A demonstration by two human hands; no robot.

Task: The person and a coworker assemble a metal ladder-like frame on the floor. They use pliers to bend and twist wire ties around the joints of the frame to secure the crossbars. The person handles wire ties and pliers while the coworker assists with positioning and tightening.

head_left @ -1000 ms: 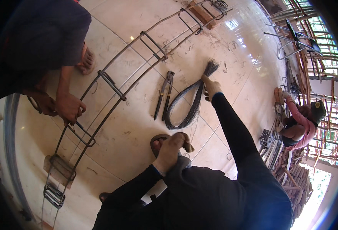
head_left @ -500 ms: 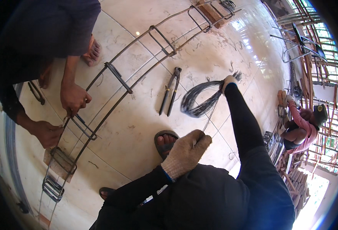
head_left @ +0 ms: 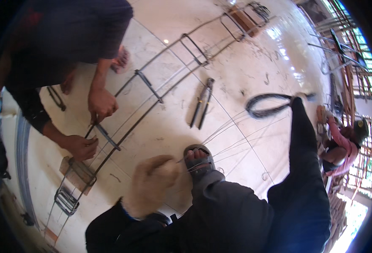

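Observation:
My left hand [head_left: 154,183], in a light knitted glove and blurred by motion, is closed on the ends of several thin wires [head_left: 226,148]. These fan out to the right, past my sandalled foot [head_left: 197,156]. My right arm reaches far right, its hand [head_left: 296,102] mostly hidden at the end of the dark sleeve. It grips a looped bundle of dark tie wire [head_left: 255,110], whose short tail sticks out beyond. On the tiles between my hands and the rebar frame lies a pair of pincers [head_left: 202,103] with dark handles.
A long rebar frame with stirrups [head_left: 148,86] slants across the floor, propped on blocks [head_left: 78,175]. At left, a co-worker's hands [head_left: 102,105] work at a stirrup. Another person in pink [head_left: 342,154] crouches at right. A metal-legged stand [head_left: 338,50] is beyond.
My left hand has moved left and down, pulling wire strands out long. My right hand has moved right with the wire bundle. The view has shifted slightly.

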